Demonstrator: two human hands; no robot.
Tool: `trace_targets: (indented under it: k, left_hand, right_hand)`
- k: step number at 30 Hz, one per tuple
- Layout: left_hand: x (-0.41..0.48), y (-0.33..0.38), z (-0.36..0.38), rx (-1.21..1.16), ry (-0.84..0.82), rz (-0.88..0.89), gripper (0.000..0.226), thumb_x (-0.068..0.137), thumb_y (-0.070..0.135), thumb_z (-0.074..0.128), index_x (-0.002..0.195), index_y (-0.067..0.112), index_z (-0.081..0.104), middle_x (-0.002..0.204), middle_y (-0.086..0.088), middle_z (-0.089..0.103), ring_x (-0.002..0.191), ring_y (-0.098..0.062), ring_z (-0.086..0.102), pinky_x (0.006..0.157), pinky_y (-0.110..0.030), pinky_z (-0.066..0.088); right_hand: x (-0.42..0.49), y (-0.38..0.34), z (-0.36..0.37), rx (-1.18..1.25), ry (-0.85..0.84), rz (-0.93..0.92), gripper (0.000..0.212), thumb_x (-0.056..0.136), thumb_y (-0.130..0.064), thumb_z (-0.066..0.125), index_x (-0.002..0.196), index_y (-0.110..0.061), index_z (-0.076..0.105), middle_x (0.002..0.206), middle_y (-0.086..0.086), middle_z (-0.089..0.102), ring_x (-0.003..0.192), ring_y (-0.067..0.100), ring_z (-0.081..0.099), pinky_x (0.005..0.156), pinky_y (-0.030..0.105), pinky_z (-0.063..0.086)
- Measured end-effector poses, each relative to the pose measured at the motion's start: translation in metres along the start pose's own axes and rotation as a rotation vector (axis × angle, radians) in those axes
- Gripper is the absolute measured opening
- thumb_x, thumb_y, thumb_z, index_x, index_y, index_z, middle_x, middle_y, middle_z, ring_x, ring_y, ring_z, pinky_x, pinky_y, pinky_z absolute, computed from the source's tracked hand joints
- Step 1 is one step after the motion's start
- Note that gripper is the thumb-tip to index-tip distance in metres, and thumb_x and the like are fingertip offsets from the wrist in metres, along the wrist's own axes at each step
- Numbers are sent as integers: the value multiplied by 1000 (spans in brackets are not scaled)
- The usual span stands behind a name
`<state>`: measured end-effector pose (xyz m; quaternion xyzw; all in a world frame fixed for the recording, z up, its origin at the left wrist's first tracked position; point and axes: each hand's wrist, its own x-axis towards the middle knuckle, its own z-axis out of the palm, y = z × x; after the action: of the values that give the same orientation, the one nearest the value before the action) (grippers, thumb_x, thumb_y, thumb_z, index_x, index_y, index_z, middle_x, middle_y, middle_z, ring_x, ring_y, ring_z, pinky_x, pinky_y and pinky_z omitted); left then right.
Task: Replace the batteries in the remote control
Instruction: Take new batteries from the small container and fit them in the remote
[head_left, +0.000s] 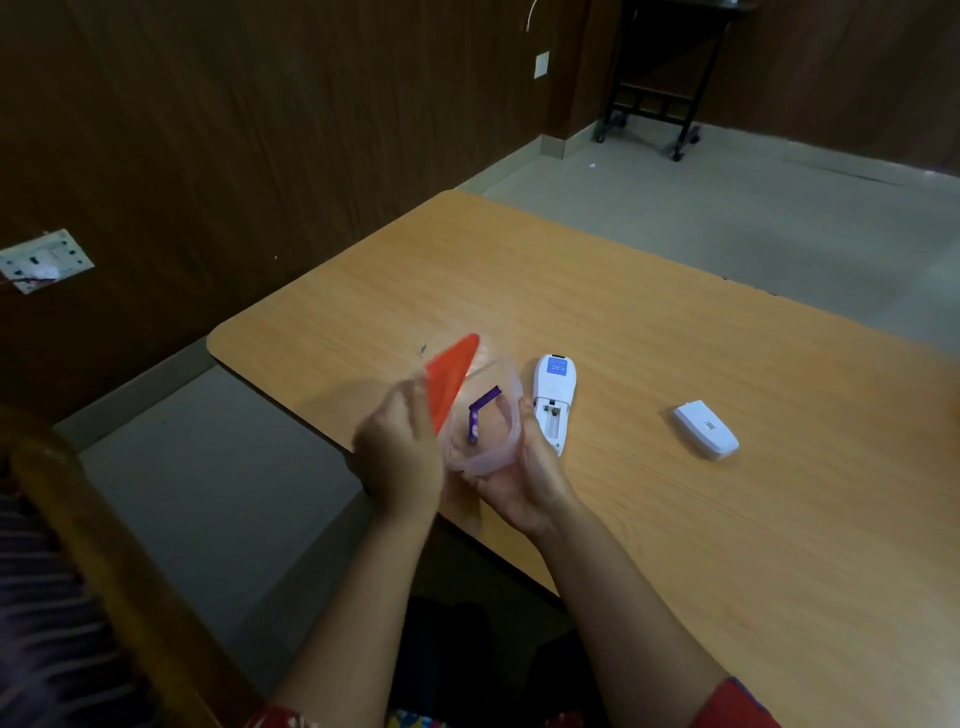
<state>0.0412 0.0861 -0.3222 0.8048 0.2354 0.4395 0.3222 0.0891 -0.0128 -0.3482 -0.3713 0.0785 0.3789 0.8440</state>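
A white remote control (554, 400) lies face down on the wooden table (675, 415), its battery compartment open and empty. Its white cover (705, 429) rests apart on the table to the right. My right hand (524, 478) cradles a clear plastic container (488, 431) from below, just left of the remote. Two purple batteries (480, 413) lie inside the container. My left hand (400, 447) holds the container's orange lid (451, 382), tilted up on edge over the left rim.
The table's left edge runs close to my hands, with grey floor below. A wooden chair arm (104, 545) stands at the lower left. A dark wood-panel wall with a socket plate (44, 260) is on the left. A black wheeled stand (654, 104) stands far back.
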Motion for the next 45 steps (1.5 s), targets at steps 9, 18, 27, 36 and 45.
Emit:
trace_targets:
  k: [9,18,27,36,45]
  left_hand:
    - [18,-27,11,-535,115,-902,38,100,41,36,95,10,59,83,-4,61,84,-25,63,72,-33,54]
    - [51,-51,10,-725,109,-1127,39,102,29,38,134,9,47,130,-17,52,120,-30,55,89,-36,52]
    - [81,-66,13,-397,-145,-1098,78,77,41,60,145,13,33,146,-13,41,129,-32,44,107,-49,38]
    - [18,-6,-4,-756,-326,-1145,25,95,30,50,110,15,63,107,0,65,96,-16,62,82,-31,51]
    - [-6,-19,1,-634,-519,-1038,29,93,31,54,115,15,64,104,-10,70,88,-23,68,56,-27,54]
  right_hand:
    - [-3,-5,9,90,-111,83,52,93,-54,45,129,-18,54,118,21,62,86,29,64,57,31,54]
    - [-10,-17,6,82,-115,120,63,80,-65,51,128,-25,55,122,20,62,87,30,68,63,31,55]
    - [-13,-15,10,-177,155,21,24,94,-39,45,108,-23,55,115,16,67,105,37,64,77,48,56]
    - [-12,-13,18,-386,189,-86,33,101,-32,32,86,-23,61,90,4,72,86,21,64,86,40,48]
    - [-9,-6,8,-971,280,-234,41,92,-37,46,131,-24,51,120,3,63,104,19,63,95,42,51]
